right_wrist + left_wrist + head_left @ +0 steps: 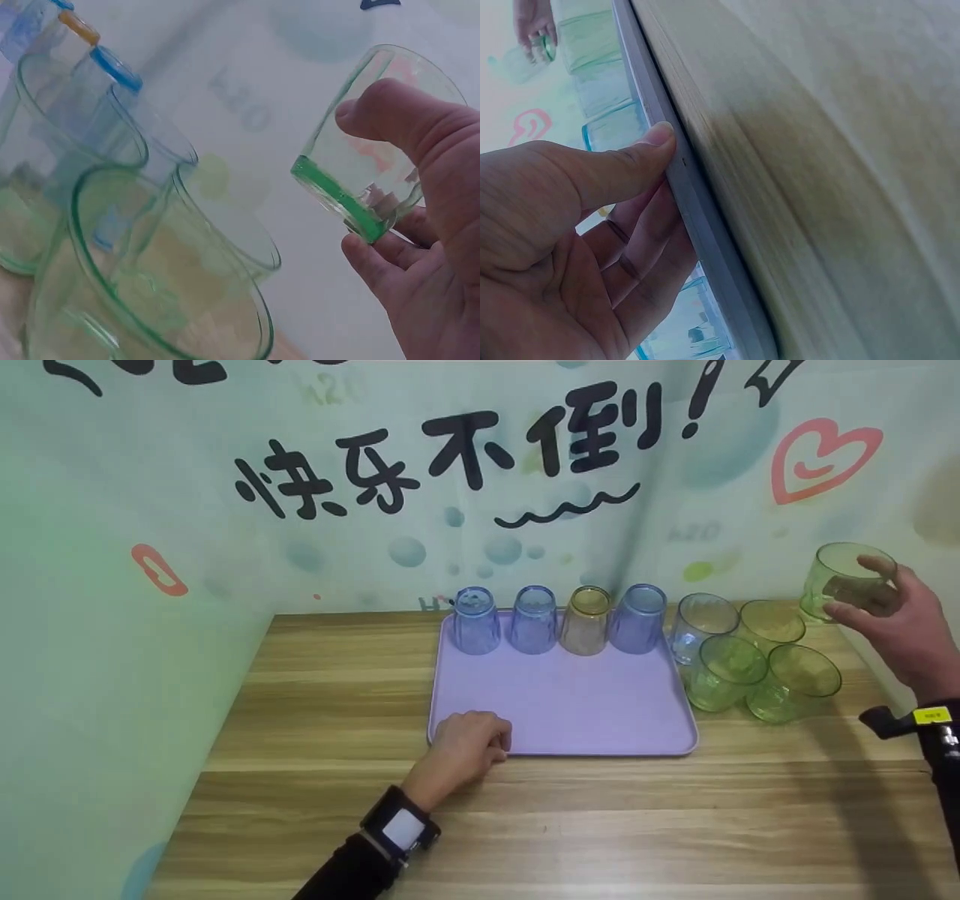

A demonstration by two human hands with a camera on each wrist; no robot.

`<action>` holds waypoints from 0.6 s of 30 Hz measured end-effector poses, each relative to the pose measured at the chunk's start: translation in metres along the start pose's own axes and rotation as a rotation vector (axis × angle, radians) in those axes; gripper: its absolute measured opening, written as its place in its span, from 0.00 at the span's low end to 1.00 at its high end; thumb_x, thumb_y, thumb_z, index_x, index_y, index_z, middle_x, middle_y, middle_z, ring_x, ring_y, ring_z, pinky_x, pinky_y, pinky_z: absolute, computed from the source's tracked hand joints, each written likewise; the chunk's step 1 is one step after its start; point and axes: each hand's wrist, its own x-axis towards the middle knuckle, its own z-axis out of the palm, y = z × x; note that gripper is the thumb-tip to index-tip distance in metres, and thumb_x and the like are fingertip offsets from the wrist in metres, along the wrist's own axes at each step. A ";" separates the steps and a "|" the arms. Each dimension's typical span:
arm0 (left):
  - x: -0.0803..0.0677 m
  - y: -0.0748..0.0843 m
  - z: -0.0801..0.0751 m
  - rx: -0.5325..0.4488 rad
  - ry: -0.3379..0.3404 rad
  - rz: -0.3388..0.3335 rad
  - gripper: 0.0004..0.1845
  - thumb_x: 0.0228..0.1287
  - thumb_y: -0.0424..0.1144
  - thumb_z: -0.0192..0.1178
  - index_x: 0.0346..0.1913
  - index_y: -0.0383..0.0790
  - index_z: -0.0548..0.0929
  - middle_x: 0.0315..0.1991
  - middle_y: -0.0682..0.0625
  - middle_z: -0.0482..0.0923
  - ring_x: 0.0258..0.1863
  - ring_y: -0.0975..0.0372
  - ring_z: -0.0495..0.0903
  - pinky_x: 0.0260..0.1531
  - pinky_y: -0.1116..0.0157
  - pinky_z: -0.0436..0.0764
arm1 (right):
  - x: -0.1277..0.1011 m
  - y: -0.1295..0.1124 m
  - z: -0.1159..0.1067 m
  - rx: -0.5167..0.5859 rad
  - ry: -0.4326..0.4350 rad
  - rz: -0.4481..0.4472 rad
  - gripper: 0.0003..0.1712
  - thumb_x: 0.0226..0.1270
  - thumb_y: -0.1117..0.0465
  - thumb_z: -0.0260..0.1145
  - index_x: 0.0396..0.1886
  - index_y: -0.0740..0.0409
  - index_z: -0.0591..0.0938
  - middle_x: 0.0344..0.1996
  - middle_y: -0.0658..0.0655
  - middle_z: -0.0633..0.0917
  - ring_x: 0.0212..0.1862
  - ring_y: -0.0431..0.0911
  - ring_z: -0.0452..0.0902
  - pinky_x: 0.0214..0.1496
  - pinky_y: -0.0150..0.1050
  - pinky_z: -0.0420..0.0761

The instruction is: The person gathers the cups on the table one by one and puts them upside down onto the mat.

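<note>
Up at the right, my right hand (911,641) grips a clear green drinking glass (840,562), mouth up, raised above the other glasses. In the right wrist view the thumb lies along its side and the fingers are around the far side and base. My left hand (459,746) pinches the front edge of a purple tray (577,701) near its left corner, the thumb outside the rim and the fingers over it. Along the tray's back stand blue glasses (533,621) and one amber glass (585,624), all upside down.
Beside the tray's right edge, several upright glasses stand close together: a bluish one (705,622), a yellowish-green one (772,622) and green ones (726,671). The wooden table (322,697) meets a printed cloth backdrop (360,540) behind.
</note>
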 end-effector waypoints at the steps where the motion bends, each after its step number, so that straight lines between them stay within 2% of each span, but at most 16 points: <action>1: 0.000 0.000 0.000 -0.001 0.000 -0.001 0.06 0.59 0.40 0.74 0.31 0.50 0.86 0.27 0.59 0.80 0.32 0.60 0.81 0.31 0.61 0.78 | 0.001 -0.004 0.002 0.057 -0.002 -0.002 0.41 0.66 0.74 0.68 0.74 0.56 0.62 0.53 0.50 0.81 0.55 0.38 0.78 0.47 0.23 0.76; 5: 0.000 0.000 0.000 -0.004 0.000 0.000 0.06 0.59 0.40 0.74 0.31 0.50 0.85 0.28 0.59 0.80 0.32 0.60 0.80 0.30 0.61 0.78 | 0.004 -0.017 0.011 0.299 -0.018 -0.019 0.36 0.63 0.79 0.68 0.67 0.57 0.64 0.52 0.55 0.83 0.54 0.42 0.80 0.47 0.25 0.78; 8: -0.001 0.000 0.000 -0.005 -0.002 0.000 0.06 0.59 0.40 0.74 0.32 0.50 0.85 0.29 0.59 0.81 0.32 0.60 0.80 0.30 0.61 0.78 | 0.006 -0.026 0.018 0.341 -0.036 -0.042 0.34 0.64 0.79 0.67 0.65 0.58 0.65 0.52 0.57 0.84 0.53 0.43 0.81 0.47 0.26 0.78; 11: -0.001 0.000 0.001 -0.002 0.001 0.003 0.06 0.59 0.40 0.74 0.32 0.50 0.85 0.29 0.58 0.81 0.32 0.60 0.80 0.31 0.61 0.78 | 0.007 -0.033 0.024 0.313 -0.055 -0.065 0.34 0.64 0.78 0.67 0.66 0.58 0.66 0.53 0.57 0.83 0.53 0.43 0.81 0.49 0.26 0.78; 18: -0.001 0.000 0.001 -0.001 0.013 0.014 0.06 0.59 0.39 0.74 0.31 0.49 0.85 0.30 0.57 0.81 0.33 0.60 0.80 0.32 0.61 0.78 | 0.010 -0.043 0.041 0.138 -0.110 -0.112 0.36 0.66 0.76 0.68 0.70 0.59 0.66 0.54 0.57 0.82 0.52 0.43 0.81 0.47 0.26 0.79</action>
